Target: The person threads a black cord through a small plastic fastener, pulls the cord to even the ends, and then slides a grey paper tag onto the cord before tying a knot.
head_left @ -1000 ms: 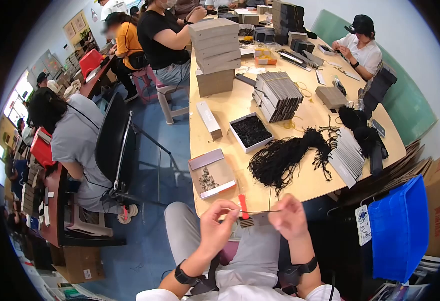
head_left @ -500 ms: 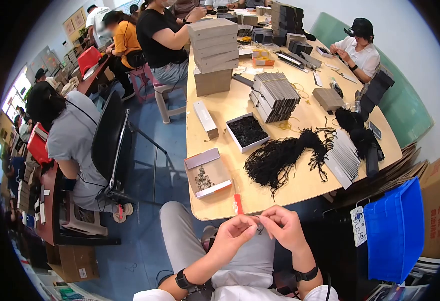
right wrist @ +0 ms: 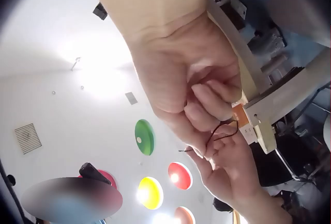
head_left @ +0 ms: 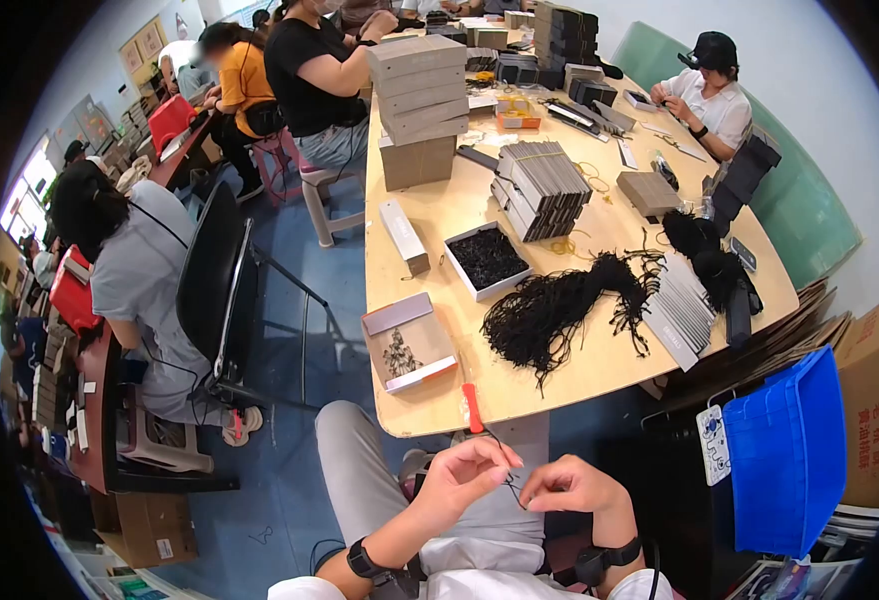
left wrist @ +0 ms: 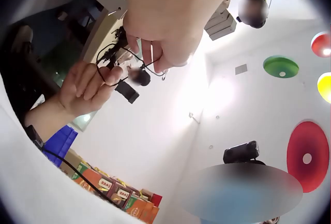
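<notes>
Both hands hold a thin black cord (left wrist: 98, 64) above the lap, close to the table's front edge. In the head view the left hand (head_left: 466, 482) pinches it between thumb and fingertips, and the right hand (head_left: 581, 488) pinches it just to the right. A loop of the cord hangs between the hands in the left wrist view, with a small metallic piece (left wrist: 164, 76) by the left fingertips. The right wrist view shows the cord (right wrist: 237, 125) curving past the fingertips of both hands. Behind the left hand, a red-handled tool (head_left: 472, 408) lies at the table edge.
On the table (head_left: 429, 415) are an open box of small metal pieces (head_left: 409, 345), a box of black pieces (head_left: 487, 262), a bundle of black cords (head_left: 549, 315), fanned grey strips (head_left: 681, 310) and stacked grey boxes (head_left: 419, 90). A blue bin (head_left: 789, 455) stands at the right; people sit around.
The hands came together from apart, then the right hand lowered and shifted slightly right, with a loop of cord now showing between them. The view has shifted slightly.
</notes>
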